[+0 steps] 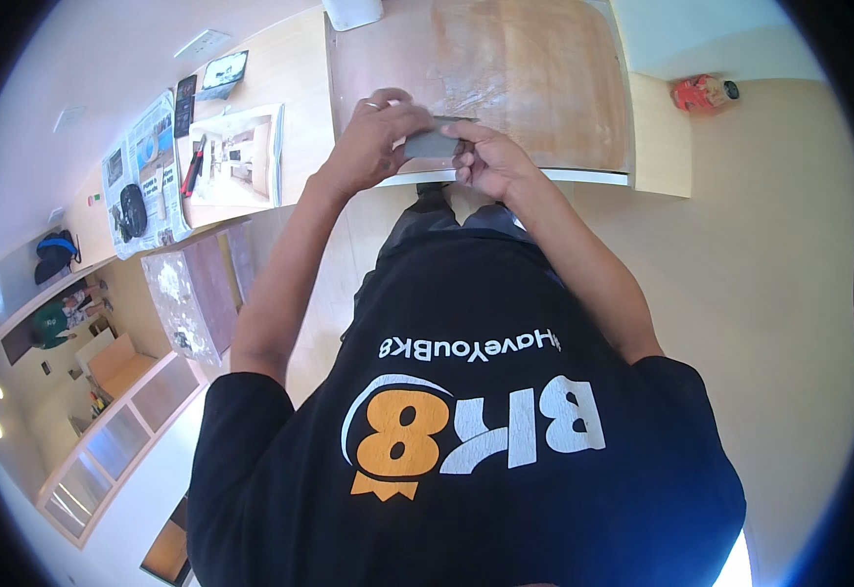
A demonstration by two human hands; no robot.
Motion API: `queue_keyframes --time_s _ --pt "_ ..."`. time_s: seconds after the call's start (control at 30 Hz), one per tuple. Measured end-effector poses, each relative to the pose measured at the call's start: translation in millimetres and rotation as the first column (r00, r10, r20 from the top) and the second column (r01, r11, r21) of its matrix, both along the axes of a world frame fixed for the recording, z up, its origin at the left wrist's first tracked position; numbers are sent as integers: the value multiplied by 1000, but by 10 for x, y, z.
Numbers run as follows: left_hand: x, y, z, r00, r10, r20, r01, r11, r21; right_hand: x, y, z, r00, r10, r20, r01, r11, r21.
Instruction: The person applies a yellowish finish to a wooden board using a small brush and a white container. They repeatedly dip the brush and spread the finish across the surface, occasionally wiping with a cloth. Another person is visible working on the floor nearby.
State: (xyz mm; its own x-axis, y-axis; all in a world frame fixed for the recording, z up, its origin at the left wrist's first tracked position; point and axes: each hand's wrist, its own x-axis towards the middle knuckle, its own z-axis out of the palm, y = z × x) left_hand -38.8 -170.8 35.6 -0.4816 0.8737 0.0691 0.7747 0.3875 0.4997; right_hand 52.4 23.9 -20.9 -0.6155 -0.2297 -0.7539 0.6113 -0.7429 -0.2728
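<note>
The person wears a loose black T-shirt (pixel 466 284) whose short sleeves (pixel 236 421) leave the forearms bare. Across it run large white letters (pixel 523 426), an orange numeral (pixel 402 428) with a white arc curving round its left, and, farther, a small white line of lettering (pixel 466 344). Dark trousers (pixel 420 217) show beyond. A ring (pixel 373 105) circles one finger of the left hand (pixel 380 140).
</note>
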Motion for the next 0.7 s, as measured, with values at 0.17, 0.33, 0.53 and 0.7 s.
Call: queue_keyframes --time_s 0.17,0.33,0.53,0.7 --pt "-149 7 -185 970 -110 216 132 987 -90 35 -12 12 989 131 -69 -133 991 -25" --pt "-345 -233 -522 911 124 394 -129 992 -15 557 463 -72 980 38 -196 -15 993 121" --pt "-723 -79 -845 897 -25 442 -30 993 116 1660 564 -334 994 -110 -15 107 908 405" --pt "-975 370 -972 945 -250 209 218 962 165 2602 237 -832 959 -114 261 -100 723 683"
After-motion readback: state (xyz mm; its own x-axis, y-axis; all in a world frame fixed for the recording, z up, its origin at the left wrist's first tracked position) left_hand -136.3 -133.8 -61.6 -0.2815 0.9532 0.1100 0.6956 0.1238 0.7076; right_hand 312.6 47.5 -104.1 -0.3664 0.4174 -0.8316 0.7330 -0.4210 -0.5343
